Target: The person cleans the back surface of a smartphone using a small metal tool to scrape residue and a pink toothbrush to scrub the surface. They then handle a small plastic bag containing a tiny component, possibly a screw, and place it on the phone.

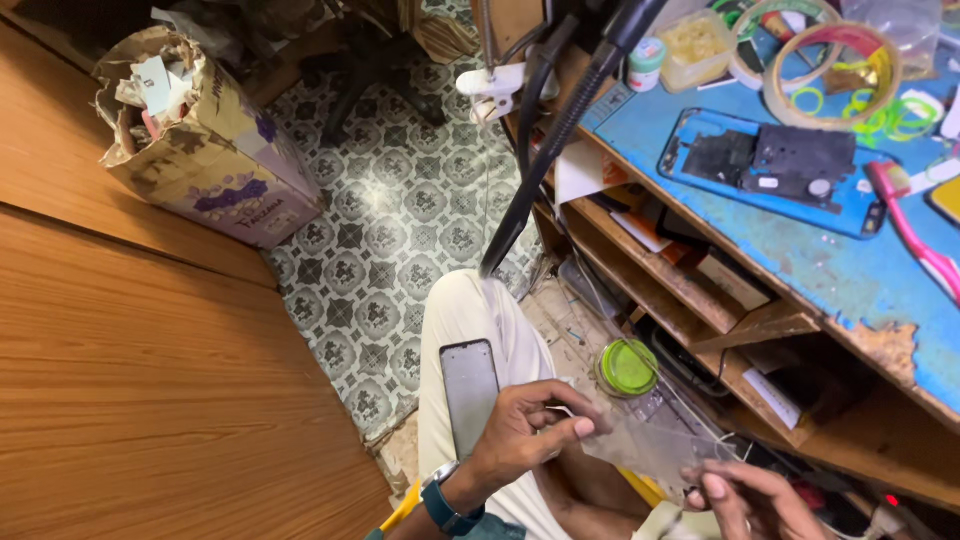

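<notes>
Both hands, left hand (525,430) and right hand (750,500), pinch a clear film sheet (655,445), its long axis running left-right between their grips.

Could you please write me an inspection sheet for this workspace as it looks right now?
Surface: worn blue bench top, paint chipped at the edge.
Job's things: clear plastic sheet between both hands; dark phone on the thigh.
Clutter: opened phone body, tape rolls, pink toothbrush, green-lidded jar.
Hands: left hand and right hand pinch the sheet.
Cables: black lamp arm with cable.
Surroundings: patterned floor, torn cardboard box.
</notes>
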